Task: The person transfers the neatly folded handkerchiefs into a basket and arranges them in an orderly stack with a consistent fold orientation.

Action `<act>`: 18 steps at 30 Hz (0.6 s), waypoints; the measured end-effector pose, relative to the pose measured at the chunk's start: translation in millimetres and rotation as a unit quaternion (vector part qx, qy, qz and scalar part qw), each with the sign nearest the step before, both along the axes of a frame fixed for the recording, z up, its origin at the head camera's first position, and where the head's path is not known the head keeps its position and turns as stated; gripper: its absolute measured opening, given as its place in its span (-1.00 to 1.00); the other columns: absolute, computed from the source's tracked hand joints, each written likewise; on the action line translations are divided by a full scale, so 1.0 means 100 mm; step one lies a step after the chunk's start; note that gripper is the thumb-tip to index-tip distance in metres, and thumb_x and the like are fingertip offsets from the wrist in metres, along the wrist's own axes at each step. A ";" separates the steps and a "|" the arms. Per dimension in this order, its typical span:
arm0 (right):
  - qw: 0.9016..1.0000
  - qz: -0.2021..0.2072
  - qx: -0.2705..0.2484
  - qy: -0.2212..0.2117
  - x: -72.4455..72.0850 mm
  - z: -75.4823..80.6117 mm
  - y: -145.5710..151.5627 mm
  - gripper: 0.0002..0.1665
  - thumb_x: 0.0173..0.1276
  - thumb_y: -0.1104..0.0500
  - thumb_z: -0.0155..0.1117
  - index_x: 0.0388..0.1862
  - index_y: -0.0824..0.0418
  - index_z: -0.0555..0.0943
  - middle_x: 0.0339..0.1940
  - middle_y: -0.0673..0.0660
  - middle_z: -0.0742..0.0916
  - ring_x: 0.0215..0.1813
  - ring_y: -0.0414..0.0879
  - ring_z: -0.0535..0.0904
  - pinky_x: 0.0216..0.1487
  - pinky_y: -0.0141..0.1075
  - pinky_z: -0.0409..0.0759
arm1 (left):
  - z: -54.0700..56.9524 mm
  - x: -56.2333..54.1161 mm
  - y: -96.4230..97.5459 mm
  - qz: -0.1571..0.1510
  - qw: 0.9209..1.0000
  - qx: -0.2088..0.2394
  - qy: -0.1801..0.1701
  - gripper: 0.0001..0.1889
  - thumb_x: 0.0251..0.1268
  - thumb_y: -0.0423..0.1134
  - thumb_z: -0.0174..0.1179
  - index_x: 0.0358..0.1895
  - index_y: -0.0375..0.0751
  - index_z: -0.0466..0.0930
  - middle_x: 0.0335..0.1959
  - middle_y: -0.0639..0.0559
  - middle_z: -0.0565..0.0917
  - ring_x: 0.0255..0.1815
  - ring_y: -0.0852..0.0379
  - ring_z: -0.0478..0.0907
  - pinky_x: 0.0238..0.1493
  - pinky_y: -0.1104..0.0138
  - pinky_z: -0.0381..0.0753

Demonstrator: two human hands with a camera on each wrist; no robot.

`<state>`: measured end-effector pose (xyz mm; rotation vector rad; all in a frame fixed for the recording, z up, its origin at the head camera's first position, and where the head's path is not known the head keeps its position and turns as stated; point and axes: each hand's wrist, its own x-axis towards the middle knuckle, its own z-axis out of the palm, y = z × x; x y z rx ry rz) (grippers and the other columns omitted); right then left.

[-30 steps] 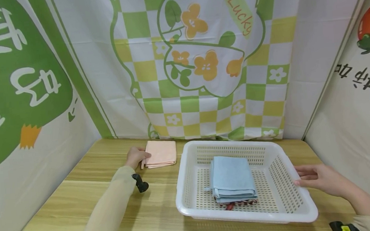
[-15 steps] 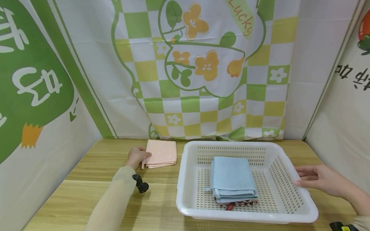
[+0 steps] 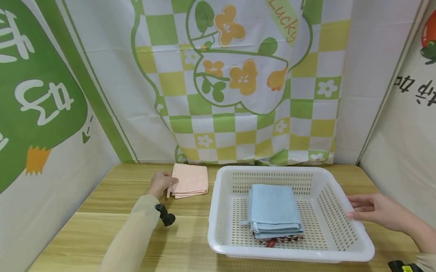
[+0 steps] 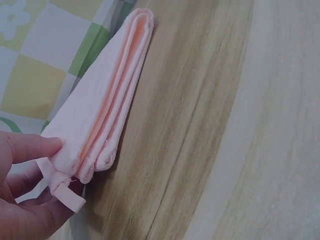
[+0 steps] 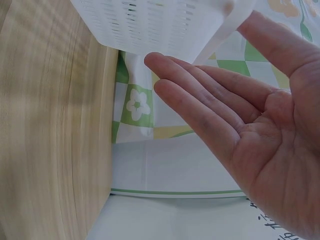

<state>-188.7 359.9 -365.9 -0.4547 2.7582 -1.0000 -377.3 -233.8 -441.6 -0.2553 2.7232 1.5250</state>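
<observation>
In the head view, my left hand [image 3: 162,185] pinches the left edge of a folded pink towel [image 3: 191,179] at the back of the table. The left wrist view shows the thumb on top of the towel [image 4: 95,107], with several folded layers and a small hanging loop beside the fingers. My right hand [image 3: 384,212] holds the right rim of a white plastic basket [image 3: 287,255]. Its thumb lies over the rim, and the fairly straight fingers [image 5: 200,102] are along the outside. Inside the basket lies a stack of folded light blue towels [image 3: 274,203].
Under the blue stack, a dark red patterned cloth [image 3: 272,242] sticks out at the front. The wooden table [image 3: 184,248] is bounded by a green-and-white printed curtain [image 3: 247,121] behind and printed sheets on both sides.
Very little differs. The left hand and the far left corner of the pink towel have shifted slightly upward in the head view. The basket and right hand stay in place.
</observation>
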 end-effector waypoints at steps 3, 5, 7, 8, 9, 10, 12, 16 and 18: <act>1.000 0.001 -0.002 -0.002 0.00 0.00 0.00 -0.27 0.33 0.07 0.26 0.25 0.60 0.32 0.07 0.42 0.63 -0.11 -0.39 0.63 -0.19 -0.46 0.61 | 0.02 0.01 0.00 -0.004 1.000 0.001 -0.001 -0.61 0.21 -0.34 0.20 0.04 -0.54 0.45 0.03 -0.37 0.49 -0.09 -0.11 0.47 -0.07 0.18 0.52; 1.000 0.005 -0.006 -0.002 -0.01 0.00 0.00 -0.27 0.34 0.08 0.25 0.24 0.61 0.32 0.07 0.43 0.63 -0.11 -0.40 0.62 -0.19 -0.45 0.62 | 0.03 0.01 -0.01 -0.006 1.000 0.004 -0.004 -0.59 0.22 -0.34 0.19 0.06 -0.55 0.43 0.07 -0.39 0.47 -0.04 -0.13 0.45 -0.02 0.15 0.51; 1.000 0.008 -0.009 -0.003 -0.01 0.00 0.00 -0.27 0.34 0.09 0.25 0.24 0.62 0.31 0.07 0.44 0.62 -0.11 -0.41 0.62 -0.19 -0.45 0.62 | 0.04 0.02 -0.01 -0.003 1.000 0.009 -0.008 -0.58 0.22 -0.33 0.19 0.08 -0.54 0.42 0.11 -0.40 0.46 0.02 -0.16 0.43 0.05 0.13 0.49; 1.000 0.009 -0.009 -0.002 -0.01 0.00 0.00 -0.27 0.34 0.09 0.25 0.24 0.62 0.32 0.07 0.44 0.62 -0.11 -0.41 0.62 -0.19 -0.45 0.62 | 0.05 0.02 -0.01 -0.004 1.000 0.010 -0.008 -0.57 0.22 -0.33 0.19 0.09 -0.55 0.41 0.12 -0.41 0.45 0.03 -0.17 0.43 0.06 0.13 0.48; 1.000 0.010 -0.008 -0.002 -0.01 0.00 0.00 -0.28 0.34 0.09 0.25 0.24 0.62 0.32 0.07 0.44 0.62 -0.10 -0.41 0.62 -0.19 -0.45 0.62 | 0.06 0.02 -0.02 -0.002 1.000 0.010 -0.009 -0.57 0.21 -0.34 0.20 0.09 -0.55 0.41 0.12 -0.41 0.45 0.03 -0.17 0.43 0.06 0.14 0.48; 1.000 0.009 -0.007 -0.001 -0.01 0.00 0.00 -0.27 0.34 0.09 0.25 0.24 0.62 0.32 0.07 0.43 0.62 -0.11 -0.41 0.62 -0.19 -0.45 0.62 | 0.07 0.02 -0.02 -0.002 1.000 0.010 -0.008 -0.56 0.20 -0.34 0.20 0.09 -0.56 0.41 0.11 -0.42 0.45 0.02 -0.17 0.43 0.04 0.15 0.49; 1.000 0.007 -0.005 0.000 -0.01 0.00 0.00 -0.27 0.34 0.08 0.25 0.24 0.62 0.32 0.07 0.43 0.63 -0.11 -0.41 0.62 -0.19 -0.45 0.62 | 0.08 0.03 -0.02 0.000 1.000 0.010 -0.008 -0.57 0.19 -0.34 0.21 0.08 -0.55 0.41 0.09 -0.41 0.46 -0.03 -0.14 0.45 -0.04 0.20 0.51; 1.000 0.005 -0.006 -0.002 -0.01 0.01 0.00 -0.26 0.33 0.07 0.26 0.24 0.62 0.32 0.06 0.43 0.63 -0.11 -0.40 0.63 -0.19 -0.45 0.62 | 0.11 0.03 -0.03 0.008 1.000 0.019 -0.011 -0.58 0.18 -0.34 0.23 0.07 -0.49 0.42 0.01 -0.32 0.49 -0.15 -0.02 0.47 -0.24 0.35 0.51; 1.000 0.006 -0.007 -0.003 0.00 0.01 -0.01 -0.26 0.34 0.08 0.25 0.23 0.63 0.32 0.06 0.44 0.63 -0.11 -0.40 0.63 -0.19 -0.45 0.62 | 0.12 0.04 -0.03 0.012 0.999 0.028 -0.011 -0.59 0.18 -0.34 0.24 0.07 -0.47 0.42 -0.02 -0.28 0.49 -0.21 0.04 0.48 -0.31 0.40 0.51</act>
